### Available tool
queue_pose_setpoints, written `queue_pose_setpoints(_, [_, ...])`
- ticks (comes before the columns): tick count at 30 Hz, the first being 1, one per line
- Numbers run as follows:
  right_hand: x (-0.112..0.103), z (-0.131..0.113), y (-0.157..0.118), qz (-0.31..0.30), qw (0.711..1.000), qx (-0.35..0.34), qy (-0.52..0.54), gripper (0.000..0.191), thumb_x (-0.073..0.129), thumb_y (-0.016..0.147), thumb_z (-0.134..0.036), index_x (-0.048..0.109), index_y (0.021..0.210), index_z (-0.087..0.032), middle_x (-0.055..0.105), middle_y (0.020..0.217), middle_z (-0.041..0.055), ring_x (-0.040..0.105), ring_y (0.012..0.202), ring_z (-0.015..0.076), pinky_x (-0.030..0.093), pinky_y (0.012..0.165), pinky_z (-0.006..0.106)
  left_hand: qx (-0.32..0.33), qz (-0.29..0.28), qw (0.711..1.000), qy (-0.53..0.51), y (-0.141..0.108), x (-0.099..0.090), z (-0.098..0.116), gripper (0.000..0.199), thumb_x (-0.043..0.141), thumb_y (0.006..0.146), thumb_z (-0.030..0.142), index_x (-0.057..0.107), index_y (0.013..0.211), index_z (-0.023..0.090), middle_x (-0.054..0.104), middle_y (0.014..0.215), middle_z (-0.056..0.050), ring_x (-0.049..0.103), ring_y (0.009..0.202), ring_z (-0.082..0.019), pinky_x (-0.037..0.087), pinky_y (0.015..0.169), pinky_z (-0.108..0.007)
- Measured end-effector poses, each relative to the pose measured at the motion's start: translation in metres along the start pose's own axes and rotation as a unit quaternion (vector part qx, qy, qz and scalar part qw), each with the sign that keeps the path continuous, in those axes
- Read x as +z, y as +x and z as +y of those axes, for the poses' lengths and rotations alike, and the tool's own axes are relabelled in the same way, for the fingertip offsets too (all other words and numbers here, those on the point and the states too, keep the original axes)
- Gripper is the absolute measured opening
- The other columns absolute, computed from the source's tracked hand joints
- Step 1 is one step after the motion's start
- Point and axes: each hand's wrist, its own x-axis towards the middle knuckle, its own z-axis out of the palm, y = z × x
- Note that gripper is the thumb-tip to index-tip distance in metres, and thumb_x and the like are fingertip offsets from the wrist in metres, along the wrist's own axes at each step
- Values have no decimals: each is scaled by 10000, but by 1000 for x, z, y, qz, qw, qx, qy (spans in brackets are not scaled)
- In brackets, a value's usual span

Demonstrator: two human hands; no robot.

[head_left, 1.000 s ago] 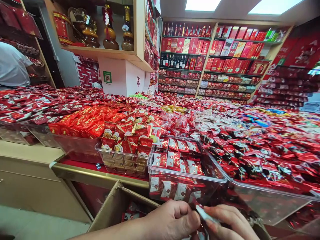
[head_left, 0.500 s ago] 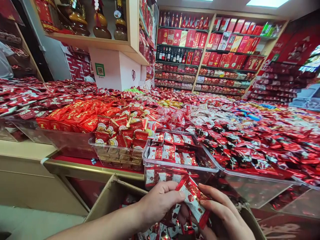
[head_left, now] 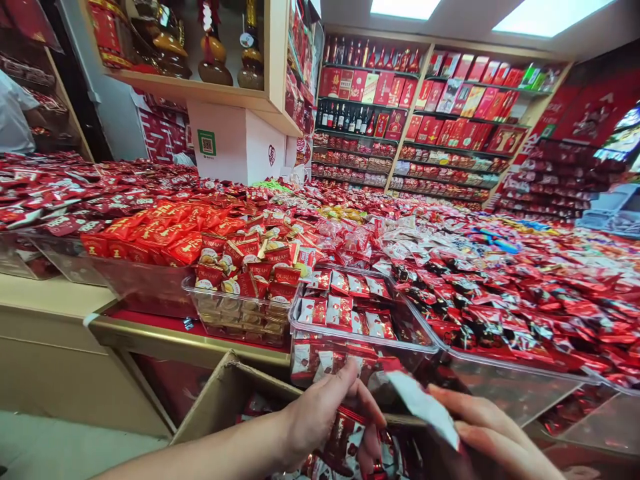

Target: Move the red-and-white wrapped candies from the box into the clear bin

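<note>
My right hand [head_left: 495,427] pinches a small red-and-white snack packet [head_left: 423,403] by its edge; the packet is tilted and blurred. My left hand [head_left: 325,410] is to its left, thumb raised and fingers curled around a dark red snack packet [head_left: 344,437]. Both hands are over an open cardboard box [head_left: 210,393] with similar packets inside, partly hidden by my hands. Just beyond, a clear plastic bin [head_left: 360,333] holds rows of red-and-white packets [head_left: 340,310].
Left of that bin stands a clear bin of durian packets [head_left: 250,263], beside bright red packets [head_left: 155,230]. A wide bin [head_left: 515,360] of red and black wrapped sweets lies to the right. Shelves [head_left: 395,160] with bottles and boxes line the back. A person's white sleeve [head_left: 15,110] shows far left.
My right hand has moved right with the red-and-white packet, pulling it away from my left hand and turning it. My left thumb has lifted off it, exposing the dark red packet.
</note>
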Motion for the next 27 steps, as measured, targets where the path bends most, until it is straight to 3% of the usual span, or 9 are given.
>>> queue_pose_setpoints(3, [-13, 7, 37, 33, 993, 30, -106, 135, 514, 786, -204, 498, 916, -236, 661, 928, 92, 636, 783, 196, 509, 631, 276, 13, 3, 1000, 13, 4, 0, -4, 624, 288, 744, 661, 587, 707, 114, 562, 506, -29, 494, 396, -114, 370, 470, -246])
queue_pose_setpoints(5, [-14, 14, 66, 10, 983, 73, -171, 49, 487, 802, -227, 516, 841, -220, 649, 807, 70, 606, 725, 193, 468, 604, 287, 18, 0, 999, 27, 6, -1, -7, 620, 291, 745, 656, 587, 701, 114, 546, 491, -20, 472, 381, -109, 359, 473, -248])
queue_pose_setpoints(11, [6, 43, 130, -287, 937, 129, -154, 104, 503, 715, -154, 501, 616, -185, 545, 600, 5, 450, 537, 118, 319, 494, 223, 11, -13, 998, 62, 9, -3, -10, 675, 329, 648, 736, 574, 686, 108, 537, 520, -37, 441, 400, -112, 332, 480, -256])
queue_pose_setpoints(16, [25, 52, 144, -353, 911, 147, -151, 120, 544, 579, -68, 524, 531, -177, 529, 539, -7, 414, 485, 103, 248, 438, 212, -4, -10, 993, 116, 11, -4, -10, 716, 312, 590, 785, 562, 612, 114, 494, 531, -27, 375, 425, -92, 283, 500, -251])
queue_pose_setpoints(21, [31, 47, 144, -408, 890, 172, -108, 124, 607, 529, -68, 616, 547, -190, 584, 548, -12, 499, 496, 109, 294, 417, 184, 18, -17, 990, 141, 13, -3, -14, 686, 319, 558, 802, 514, 528, 145, 491, 557, -29, 422, 509, -120, 321, 574, -278])
queue_pose_setpoints(27, [34, 49, 146, -406, 884, 213, -87, 118, 622, 573, -98, 662, 623, -197, 605, 527, -8, 528, 456, 119, 334, 395, 188, 21, -26, 987, 157, 14, -3, -17, 695, 319, 557, 800, 532, 536, 139, 478, 534, -23, 390, 469, -108, 310, 545, -273])
